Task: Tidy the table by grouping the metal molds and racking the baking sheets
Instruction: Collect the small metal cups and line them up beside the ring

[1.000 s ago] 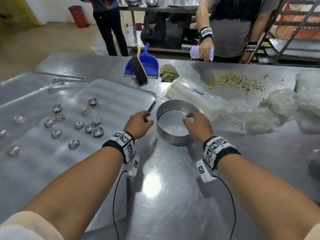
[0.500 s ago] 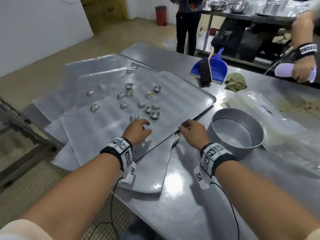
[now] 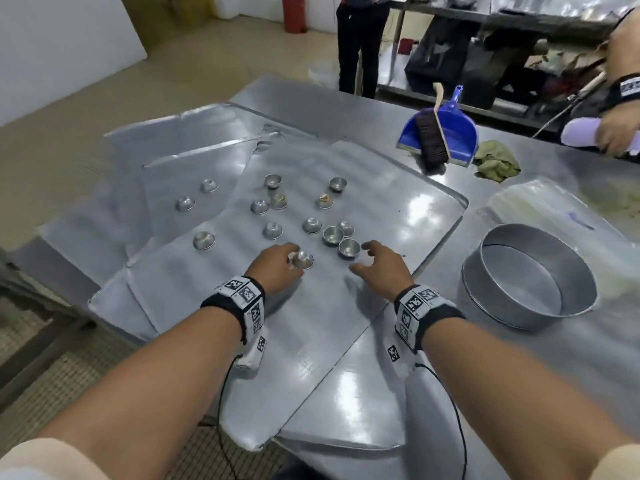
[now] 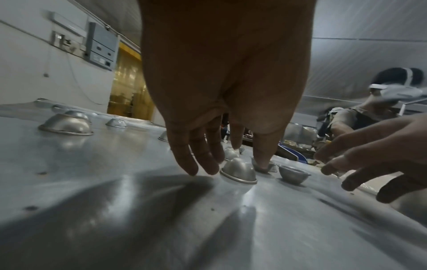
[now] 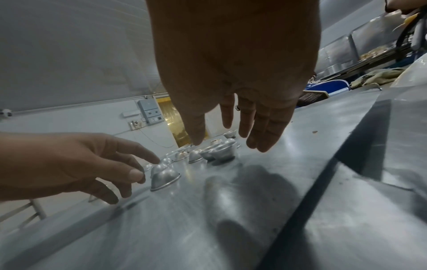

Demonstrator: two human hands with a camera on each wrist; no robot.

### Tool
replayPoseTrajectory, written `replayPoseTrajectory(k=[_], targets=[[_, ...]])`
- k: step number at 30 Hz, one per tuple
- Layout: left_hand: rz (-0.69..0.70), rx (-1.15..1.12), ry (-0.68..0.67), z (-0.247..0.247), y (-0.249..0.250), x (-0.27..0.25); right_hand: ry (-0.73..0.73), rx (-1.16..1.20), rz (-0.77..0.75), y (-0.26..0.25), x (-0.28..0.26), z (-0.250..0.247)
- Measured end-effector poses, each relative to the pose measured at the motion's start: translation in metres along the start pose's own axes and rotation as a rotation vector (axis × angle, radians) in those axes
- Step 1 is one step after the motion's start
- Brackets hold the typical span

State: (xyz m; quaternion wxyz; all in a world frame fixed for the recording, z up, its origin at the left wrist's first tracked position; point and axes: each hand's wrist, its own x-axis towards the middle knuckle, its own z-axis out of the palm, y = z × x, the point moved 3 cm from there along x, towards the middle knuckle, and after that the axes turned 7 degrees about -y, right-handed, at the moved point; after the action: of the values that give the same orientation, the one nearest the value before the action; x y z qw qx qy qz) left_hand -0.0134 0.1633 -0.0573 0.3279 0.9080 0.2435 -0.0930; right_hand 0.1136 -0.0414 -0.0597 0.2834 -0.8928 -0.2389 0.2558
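Note:
Several small round metal molds lie scattered on the top baking sheet, some upright and some upside down. My left hand reaches over one upside-down mold. In the left wrist view its fingers and thumb stand on either side of that mold without clearly gripping it. My right hand hovers with spread fingers just right of an upright mold, holding nothing, and the right wrist view shows the same cluster of molds below its fingertips. More baking sheets lie overlapped beneath and behind.
A large round metal ring pan stands at the right. Behind are a blue dustpan with a brush, a green rag and a plastic bag. Another person's hand works at the far right. The sheets overhang the table's near left edge.
Both hands left the ring pan and moved left onto the top baking sheet. The left hand reached the upside-down mold and the right hand came to the upright molds.

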Motion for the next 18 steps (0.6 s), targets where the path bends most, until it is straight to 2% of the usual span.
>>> replayPoseTrajectory(k=[6, 11, 18], targets=[[0.086, 0.097, -0.15, 0.0, -0.008, 0.038, 0.013, -0.015, 0.071, -0.01, 0.027, 0.011], [0.141, 0.168, -0.182, 0.002, -0.009, 0.053, 0.031, -0.033, 0.07, -0.017, 0.039, 0.017], [0.182, 0.087, -0.142, -0.001, -0.014, 0.056, 0.095, -0.09, 0.127, -0.019, 0.037, 0.024]])
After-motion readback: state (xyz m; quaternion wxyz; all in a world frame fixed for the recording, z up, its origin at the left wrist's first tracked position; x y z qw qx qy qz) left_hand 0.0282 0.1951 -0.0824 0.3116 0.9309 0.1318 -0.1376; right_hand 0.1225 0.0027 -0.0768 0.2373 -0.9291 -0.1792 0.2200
